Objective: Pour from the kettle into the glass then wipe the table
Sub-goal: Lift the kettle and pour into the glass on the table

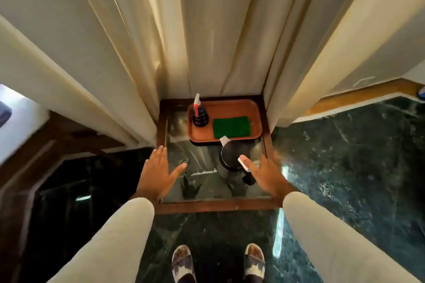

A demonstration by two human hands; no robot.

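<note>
A black kettle (231, 156) with a silver spout and handle stands on the small glass-topped table (207, 207), right of centre. A clear glass (184, 164) stands to its left, hard to make out against the reflective top. On an orange tray (230, 110) at the back lie a green cloth (231, 127) and a dark spray bottle (199, 115). My left hand (158, 176) hovers open over the table's left edge, its thumb near the glass. My right hand (266, 174) is open beside the kettle's handle, holding nothing.
Cream curtains (218, 30) hang right behind the table and on both sides. The floor (356, 156) is dark green marble. A wooden piece of furniture (46, 156) stands at the left. My sandalled feet (218, 262) are just before the table's wooden frame.
</note>
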